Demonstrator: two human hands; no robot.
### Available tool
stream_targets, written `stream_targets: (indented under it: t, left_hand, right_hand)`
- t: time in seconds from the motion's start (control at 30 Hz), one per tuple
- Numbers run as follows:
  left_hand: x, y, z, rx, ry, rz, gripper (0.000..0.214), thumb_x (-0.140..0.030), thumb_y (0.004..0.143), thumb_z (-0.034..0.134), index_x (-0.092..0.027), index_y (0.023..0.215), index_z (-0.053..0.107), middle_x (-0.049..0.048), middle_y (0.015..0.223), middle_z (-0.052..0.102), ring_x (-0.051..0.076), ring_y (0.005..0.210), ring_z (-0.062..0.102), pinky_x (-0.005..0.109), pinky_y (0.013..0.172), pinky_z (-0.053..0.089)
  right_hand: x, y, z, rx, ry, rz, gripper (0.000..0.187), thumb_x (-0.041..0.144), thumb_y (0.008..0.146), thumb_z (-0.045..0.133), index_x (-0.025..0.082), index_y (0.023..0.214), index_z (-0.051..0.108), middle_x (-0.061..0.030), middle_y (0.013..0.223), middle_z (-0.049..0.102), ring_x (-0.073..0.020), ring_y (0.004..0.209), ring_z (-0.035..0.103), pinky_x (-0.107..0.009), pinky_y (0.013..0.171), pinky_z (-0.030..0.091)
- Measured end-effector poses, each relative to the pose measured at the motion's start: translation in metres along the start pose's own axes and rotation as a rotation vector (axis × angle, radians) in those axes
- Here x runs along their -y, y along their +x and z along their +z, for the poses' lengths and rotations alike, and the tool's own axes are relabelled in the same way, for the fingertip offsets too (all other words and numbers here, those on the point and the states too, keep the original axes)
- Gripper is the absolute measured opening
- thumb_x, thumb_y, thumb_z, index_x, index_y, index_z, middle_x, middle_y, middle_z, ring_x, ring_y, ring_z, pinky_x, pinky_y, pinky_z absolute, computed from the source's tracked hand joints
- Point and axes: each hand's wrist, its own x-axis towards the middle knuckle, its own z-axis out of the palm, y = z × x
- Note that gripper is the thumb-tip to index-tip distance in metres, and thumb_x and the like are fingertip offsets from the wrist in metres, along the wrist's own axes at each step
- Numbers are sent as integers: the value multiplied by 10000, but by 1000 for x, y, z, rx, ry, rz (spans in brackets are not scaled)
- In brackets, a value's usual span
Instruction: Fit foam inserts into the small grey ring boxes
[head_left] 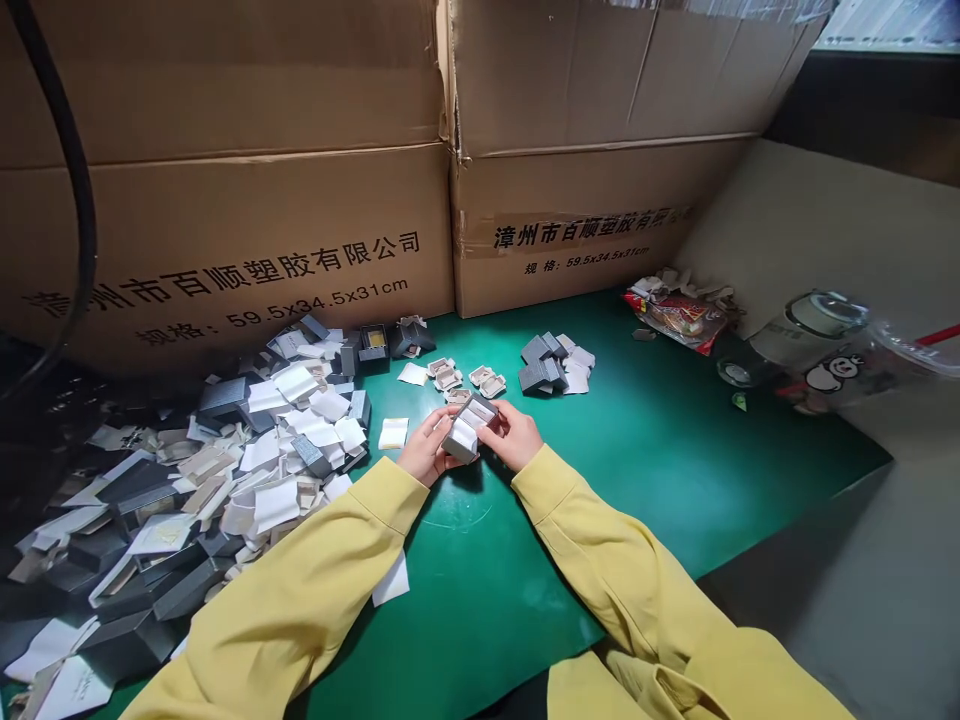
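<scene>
We count two cardboard cartons: left carton (pixel 225 200), right carton (pixel 600 200). Two hands at centre, left hand (pixel 424 450) and right hand (pixel 517 435), with one small grey box (pixel 466 428) between them. Four or so beige inserts (pixel 469 378). Roughly five grey boxes in far stack (pixel 544 362). Three loose white cards (pixel 393 433). One panda cup (pixel 817 355), one snack wrapper (pixel 679 315), one black cable (pixel 75 200). Boxes and cards in left heap (pixel 225 470): too many, we cannot count them.

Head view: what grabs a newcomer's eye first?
The left hand and right hand hold a small grey box mid-table on the green mat. A heap of grey boxes and white cards sprawls to their left; two large printed cartons wall off the back.
</scene>
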Motion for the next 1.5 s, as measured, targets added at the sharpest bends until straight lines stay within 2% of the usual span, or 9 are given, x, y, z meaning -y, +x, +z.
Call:
stream_targets:
  t: [0.23, 0.43, 0.57, 0.73, 0.9, 1.07, 1.17, 1.3, 1.5]
  left_hand:
    - [0, 0, 2, -49, -31, -10, 328, -364, 802, 571, -193, 1075, 508, 79, 938, 643, 196, 771, 657, 349, 640, 570]
    - [2, 0, 1, -10, -25, 2, 381, -395, 760, 618, -201, 1068, 504, 67, 927, 641, 201, 778, 655, 361, 659, 565]
    - [4, 2, -2, 6, -29, -10, 400, -395, 737, 645, -205, 1064, 514, 48, 893, 632, 183, 732, 640, 377, 643, 561]
    - [4, 3, -3, 16, -43, -28, 346, -382, 774, 607, -200, 1056, 525, 53, 925, 629, 207, 770, 639, 404, 675, 550]
    - [3, 3, -3, 26, -37, -17, 372, -388, 745, 641, -206, 1049, 527, 51, 910, 634, 172, 734, 632, 396, 675, 559]
    - [1, 0, -2, 62, -46, -24, 397, -397, 754, 631, -204, 1067, 481, 74, 973, 640, 215, 831, 654, 376, 688, 558]
    - [2, 0, -2, 98, -44, -39, 402, -406, 762, 620, -201, 1066, 455, 90, 1002, 639, 236, 854, 658, 380, 684, 555]
    - [4, 2, -3, 143, -3, -43, 405, -382, 752, 639, -198, 1058, 447, 92, 956, 653, 245, 856, 660, 344, 645, 554]
    - [4, -1, -6, 202, -19, -61, 489, -375, 758, 626, -225, 1183, 435, 97, 1022, 637, 250, 885, 651, 303, 609, 543]
  right_hand:
    - [12, -1, -5, -32, -91, -30, 419, 230, 649, 595, 154, 1059, 556, -6, 758, 592, -104, 608, 524, -210, 534, 447]
    - [6, -2, 0, -70, -77, -2, 376, 254, 653, 585, 174, 1020, 560, -11, 793, 612, -102, 631, 539, -177, 480, 437]
    - [0, -3, 5, -136, -39, 10, 308, 263, 648, 576, 184, 946, 556, 5, 756, 591, -97, 616, 518, -178, 487, 445]
    - [-2, -2, 7, -130, -13, 44, 259, 261, 630, 576, 193, 878, 547, 17, 720, 577, -104, 600, 501, -191, 488, 440]
    - [2, -3, 7, -169, -50, 44, 283, 262, 645, 569, 191, 918, 564, 14, 729, 587, -102, 595, 503, -204, 524, 450]
    - [4, -2, 0, -103, 25, 20, 313, 346, 712, 550, 179, 973, 593, -24, 797, 617, -129, 677, 563, -213, 522, 466]
    - [3, -1, -2, -171, -56, 10, 274, 382, 742, 522, 172, 885, 626, -29, 748, 630, -140, 676, 566, -233, 552, 468]
    - [1, -1, 1, -216, -143, -15, 282, 375, 768, 486, 169, 884, 639, -22, 702, 630, -125, 599, 539, -239, 563, 461]
    - [-1, -2, 3, -170, 29, -5, 309, 389, 762, 516, 172, 949, 632, -31, 789, 649, -134, 671, 566, -236, 565, 484]
